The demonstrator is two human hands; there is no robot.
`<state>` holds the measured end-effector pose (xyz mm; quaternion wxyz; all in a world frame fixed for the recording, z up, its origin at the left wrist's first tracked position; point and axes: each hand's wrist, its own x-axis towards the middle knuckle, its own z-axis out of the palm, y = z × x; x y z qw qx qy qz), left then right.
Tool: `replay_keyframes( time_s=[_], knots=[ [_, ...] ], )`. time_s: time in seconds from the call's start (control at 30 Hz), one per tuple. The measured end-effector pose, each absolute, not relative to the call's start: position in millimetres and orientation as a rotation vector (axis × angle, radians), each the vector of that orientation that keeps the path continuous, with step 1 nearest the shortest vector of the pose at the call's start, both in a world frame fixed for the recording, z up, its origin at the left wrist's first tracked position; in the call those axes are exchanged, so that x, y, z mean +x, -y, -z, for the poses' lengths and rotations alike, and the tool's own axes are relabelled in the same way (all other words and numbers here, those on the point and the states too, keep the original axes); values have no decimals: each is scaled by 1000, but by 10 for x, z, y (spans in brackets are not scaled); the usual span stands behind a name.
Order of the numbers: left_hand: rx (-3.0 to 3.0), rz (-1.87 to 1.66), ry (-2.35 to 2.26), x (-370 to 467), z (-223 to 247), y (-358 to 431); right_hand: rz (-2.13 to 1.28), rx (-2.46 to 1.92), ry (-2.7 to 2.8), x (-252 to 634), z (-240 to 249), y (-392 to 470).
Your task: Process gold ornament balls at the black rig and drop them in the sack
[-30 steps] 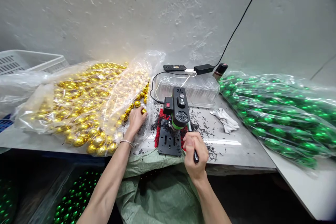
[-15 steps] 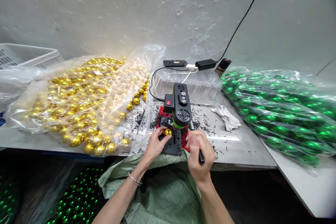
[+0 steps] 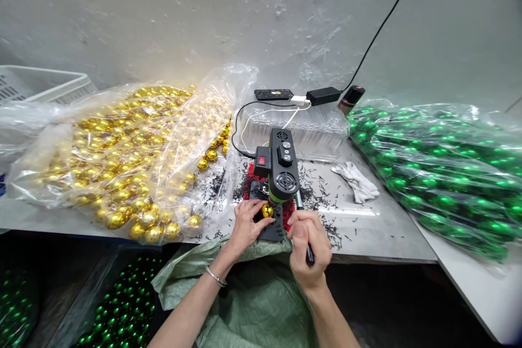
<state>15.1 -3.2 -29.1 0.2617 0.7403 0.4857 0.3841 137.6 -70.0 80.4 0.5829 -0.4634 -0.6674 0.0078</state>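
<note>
Between the thumb and fingers of my left hand (image 3: 248, 224) is a shiny gold ball ornament (image 3: 267, 211), just below the green-ringed head of a black bench-top machine (image 3: 281, 160). The machine has round vents, buttons and a red switch, and stands over a black slotted base plate (image 3: 272, 232). My right hand (image 3: 310, 247) is wrapped round the black-gripped lever (image 3: 310, 255) on the machine's right side. Red material (image 3: 289, 212) shows beside the base, with small black scraps scattered around it.
A clear bag of gold balls (image 3: 134, 147) lies at left, and a bag of green balls (image 3: 440, 168) at right. A white glove (image 3: 356, 182), plastic trays (image 3: 297, 130) and a power adapter (image 3: 324, 95) sit on the table. A green sack (image 3: 253, 299) hangs at the front edge.
My left hand has moved the gold ball slightly right, under the machine's head. My right hand stays on the lever, which looks little changed. The view has shifted slightly.
</note>
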Motion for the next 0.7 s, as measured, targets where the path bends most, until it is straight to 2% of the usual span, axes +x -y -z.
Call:
replay_keyframes(
  time_s=[0.4,0.7],
  knots=[
    [2012,-1050,-1324,141,274,39,209,-990,1569,1409,-247,594],
    [2000,-1029,-1317,143,235,28,188,-986,1580,1390,-177,583]
  ],
)
